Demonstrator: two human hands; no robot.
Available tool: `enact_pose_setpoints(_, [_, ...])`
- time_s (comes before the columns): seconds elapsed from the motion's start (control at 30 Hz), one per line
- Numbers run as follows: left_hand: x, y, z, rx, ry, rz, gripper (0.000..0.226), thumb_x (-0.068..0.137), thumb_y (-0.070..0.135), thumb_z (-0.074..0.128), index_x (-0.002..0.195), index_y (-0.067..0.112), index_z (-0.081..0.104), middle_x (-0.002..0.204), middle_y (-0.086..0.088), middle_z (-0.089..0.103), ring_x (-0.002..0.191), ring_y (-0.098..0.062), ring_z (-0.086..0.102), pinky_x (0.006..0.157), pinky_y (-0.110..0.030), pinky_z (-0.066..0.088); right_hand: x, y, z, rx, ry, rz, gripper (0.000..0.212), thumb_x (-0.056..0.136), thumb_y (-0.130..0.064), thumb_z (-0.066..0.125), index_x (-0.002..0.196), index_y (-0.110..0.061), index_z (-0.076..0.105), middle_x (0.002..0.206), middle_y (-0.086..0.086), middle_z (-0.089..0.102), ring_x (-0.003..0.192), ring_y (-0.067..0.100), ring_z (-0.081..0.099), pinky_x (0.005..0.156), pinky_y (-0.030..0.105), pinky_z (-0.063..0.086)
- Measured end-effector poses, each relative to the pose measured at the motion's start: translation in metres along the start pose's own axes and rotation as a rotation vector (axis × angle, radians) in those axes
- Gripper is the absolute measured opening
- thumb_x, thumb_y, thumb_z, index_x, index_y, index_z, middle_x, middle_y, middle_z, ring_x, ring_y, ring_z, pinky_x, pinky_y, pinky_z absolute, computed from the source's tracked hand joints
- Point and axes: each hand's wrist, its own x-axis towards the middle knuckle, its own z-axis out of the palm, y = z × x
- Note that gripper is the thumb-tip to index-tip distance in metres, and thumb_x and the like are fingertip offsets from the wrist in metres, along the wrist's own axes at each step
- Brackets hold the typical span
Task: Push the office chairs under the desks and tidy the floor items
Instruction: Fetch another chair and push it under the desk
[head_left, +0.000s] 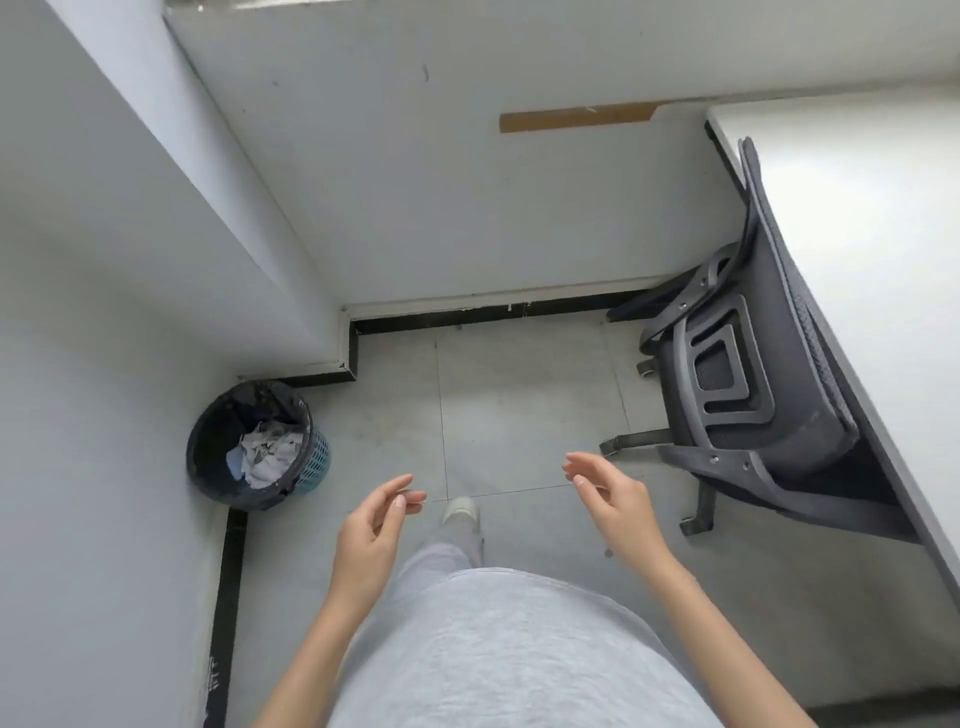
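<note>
A dark grey office chair (748, 374) stands at the right, its seat tucked under the white desk (872, 218) and its backrest against the desk edge. A blue wastebasket (260, 447) with a black liner and crumpled paper inside sits on the floor in the left corner by the wall. My left hand (371, 535) hangs over the floor at centre, fingers loosely curled, holding nothing. My right hand (613, 499) is raised a little left of the chair's base, fingers relaxed and empty. Neither hand touches anything.
White walls close in at the left and ahead, with a black skirting board (488, 314) along the floor. A strip of brown tape (576, 117) is on the far wall. Grey floor tiles (519, 395) lie between the basket and the chair. My shoe (460, 512) is below my hands.
</note>
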Motion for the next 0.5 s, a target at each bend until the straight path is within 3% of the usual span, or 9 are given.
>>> enact_pose_setpoints(0.13, [0.109,0.065,-0.005,0.121,-0.203,0.126,0.026,0.093,0.003,0.045,0.106,0.021,0.059,0.092,0.004,0.069,0.08,0.002,0.065,0.076,-0.009,0.047,0.022,-0.001,-0.004,0.034,0.131,0.17,0.024,0.091,-0.006,0.052,0.111,-0.014,0.062,0.099,-0.007,0.068,0.092,-0.008,0.06,0.076,0.004,0.044])
enact_pose_setpoints(0.27, [0.194,0.118,0.022,0.227,-0.405,0.206,0.029,0.094,0.006,0.045,0.103,0.029,0.059,0.093,0.007,0.069,0.082,0.002,0.064,0.078,-0.006,0.044,0.039,-0.003,-0.014,0.136,0.318,0.314,0.027,0.091,-0.008,0.052,0.107,-0.029,0.059,0.101,-0.011,0.067,0.093,-0.011,0.058,0.087,0.026,0.05])
enact_pose_setpoints(0.37, [0.244,0.149,0.063,0.294,-0.559,0.252,0.028,0.095,0.008,0.045,0.105,0.03,0.058,0.095,0.008,0.069,0.087,-0.002,0.064,0.078,-0.004,0.042,0.067,-0.005,-0.027,0.201,0.456,0.352,0.027,0.092,-0.008,0.051,0.107,-0.029,0.058,0.104,-0.013,0.066,0.096,-0.012,0.057,0.087,0.016,0.048])
enact_pose_setpoints(0.43, [0.272,0.167,0.097,0.328,-0.64,0.301,0.025,0.095,0.01,0.044,0.11,0.024,0.059,0.097,0.008,0.069,0.091,-0.004,0.064,0.079,-0.004,0.041,0.092,-0.01,-0.042,0.241,0.544,0.346,0.026,0.092,-0.007,0.051,0.112,-0.021,0.06,0.104,-0.015,0.064,0.096,-0.014,0.057,0.084,0.005,0.043])
enact_pose_setpoints(0.5, [0.293,0.187,0.133,0.366,-0.715,0.372,0.025,0.095,0.012,0.045,0.113,0.021,0.059,0.098,0.011,0.068,0.093,-0.003,0.064,0.079,-0.005,0.042,0.117,-0.02,-0.064,0.265,0.615,0.313,0.027,0.092,-0.005,0.05,0.114,-0.016,0.06,0.103,-0.015,0.064,0.097,-0.013,0.057,0.083,0.002,0.041])
